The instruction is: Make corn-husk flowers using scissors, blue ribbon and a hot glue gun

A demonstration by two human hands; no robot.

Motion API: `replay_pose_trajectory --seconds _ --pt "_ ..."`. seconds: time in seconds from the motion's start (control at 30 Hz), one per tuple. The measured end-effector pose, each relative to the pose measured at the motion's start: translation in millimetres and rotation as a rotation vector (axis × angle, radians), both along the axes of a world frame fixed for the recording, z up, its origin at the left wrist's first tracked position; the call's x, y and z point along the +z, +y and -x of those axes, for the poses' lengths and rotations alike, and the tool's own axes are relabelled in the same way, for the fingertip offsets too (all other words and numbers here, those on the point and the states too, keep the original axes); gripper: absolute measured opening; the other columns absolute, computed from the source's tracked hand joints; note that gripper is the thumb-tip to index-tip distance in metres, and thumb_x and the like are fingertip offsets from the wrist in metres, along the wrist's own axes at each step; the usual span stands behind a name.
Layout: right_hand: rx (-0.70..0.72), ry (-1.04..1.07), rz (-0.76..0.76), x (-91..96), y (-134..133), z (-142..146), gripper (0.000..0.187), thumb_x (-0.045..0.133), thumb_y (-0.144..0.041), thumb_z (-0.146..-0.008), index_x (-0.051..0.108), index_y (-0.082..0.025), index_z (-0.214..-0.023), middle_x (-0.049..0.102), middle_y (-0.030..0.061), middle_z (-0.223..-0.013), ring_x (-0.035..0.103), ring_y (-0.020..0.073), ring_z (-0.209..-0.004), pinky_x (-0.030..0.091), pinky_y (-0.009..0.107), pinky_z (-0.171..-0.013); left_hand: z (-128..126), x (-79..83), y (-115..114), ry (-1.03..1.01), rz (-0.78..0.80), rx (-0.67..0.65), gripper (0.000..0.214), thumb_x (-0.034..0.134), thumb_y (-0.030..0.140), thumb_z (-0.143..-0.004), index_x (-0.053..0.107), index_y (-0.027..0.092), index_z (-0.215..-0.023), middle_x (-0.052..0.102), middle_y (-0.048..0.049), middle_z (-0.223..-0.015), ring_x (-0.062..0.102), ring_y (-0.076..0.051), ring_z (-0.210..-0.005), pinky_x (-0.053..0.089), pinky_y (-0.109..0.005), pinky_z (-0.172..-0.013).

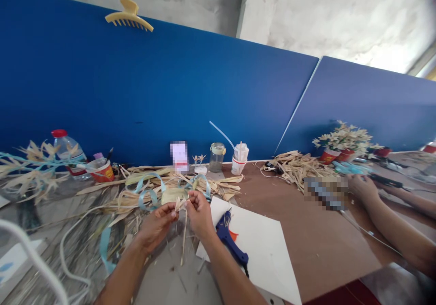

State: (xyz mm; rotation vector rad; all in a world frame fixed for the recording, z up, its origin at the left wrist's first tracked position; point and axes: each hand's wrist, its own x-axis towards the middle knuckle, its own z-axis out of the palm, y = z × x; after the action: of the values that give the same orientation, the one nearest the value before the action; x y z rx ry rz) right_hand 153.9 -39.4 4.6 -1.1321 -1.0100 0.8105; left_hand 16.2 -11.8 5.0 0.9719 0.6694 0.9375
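My left hand point(157, 225) and my right hand point(200, 213) meet above the table, both pinched on a small bundle of dried straw strips point(181, 204). One long strip point(184, 240) hangs down from between them. Just right of my right forearm a blue hot glue gun point(230, 243) lies on a white sheet point(269, 246). Behind my hands spreads a heap of dried leaf strips point(170, 187) mixed with light blue ribbon point(147, 195).
A blue partition point(170, 91) backs the brown table point(306, 241), with a yellow hair claw point(128, 16) on top. A water bottle point(68, 152), a red cup point(102, 172), a jar point(217, 157) and a drink cup point(240, 158) stand along it. Another person's hand point(363, 187) rests at right near straw flowers point(344, 140).
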Motion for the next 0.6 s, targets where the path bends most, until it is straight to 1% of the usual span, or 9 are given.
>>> replay_pose_trajectory --seconds 0.13,0.3,0.43,0.6 --pt "0.019 0.016 0.002 1.8 0 -1 0.029 0.054 -0.024 -0.072 0.054 -0.017 -0.100 0.054 -0.0017 -0.071 0.053 0.0135 -0.060 0.040 0.025 -0.056 -1 2.0 -1 -0.008 0.017 0.017 0.030 0.085 0.028 -0.055 0.075 0.015 -0.080 0.066 -0.0039 -0.075 0.053 -0.012 -0.069 0.042 -0.022 -0.067" --pt "-0.012 0.014 -0.008 4.2 0 -4 0.028 0.055 -0.024 -0.072 0.053 -0.018 -0.100 0.054 -0.0026 -0.069 0.053 0.0133 -0.060 0.040 0.025 -0.055 -1 6.6 -2 -0.054 0.051 0.007 0.027 0.086 0.025 -0.054 0.073 0.014 -0.075 0.063 -0.0015 -0.067 0.052 -0.010 -0.064 0.042 -0.021 -0.064" --pt "0.001 0.002 -0.015 8.0 -2 -4 0.030 0.055 -0.022 -0.072 0.053 -0.018 -0.101 0.054 -0.0033 -0.067 0.053 0.0132 -0.058 0.041 0.025 -0.055 -2 7.8 -3 -0.052 0.056 0.011 0.027 0.086 0.023 -0.054 0.073 0.013 -0.076 0.064 -0.0026 -0.068 0.053 -0.011 -0.063 0.042 -0.022 -0.064" --pt "0.033 0.021 -0.014 11.0 -4 -1 0.032 0.055 -0.020 -0.071 0.052 -0.018 -0.103 0.055 -0.0032 -0.068 0.055 0.0137 -0.060 0.043 0.026 -0.058 -1 3.8 -2 -0.036 0.043 -0.001 0.025 0.085 0.023 -0.056 0.073 0.014 -0.076 0.064 -0.0032 -0.072 0.054 -0.012 -0.065 0.044 -0.023 -0.065"
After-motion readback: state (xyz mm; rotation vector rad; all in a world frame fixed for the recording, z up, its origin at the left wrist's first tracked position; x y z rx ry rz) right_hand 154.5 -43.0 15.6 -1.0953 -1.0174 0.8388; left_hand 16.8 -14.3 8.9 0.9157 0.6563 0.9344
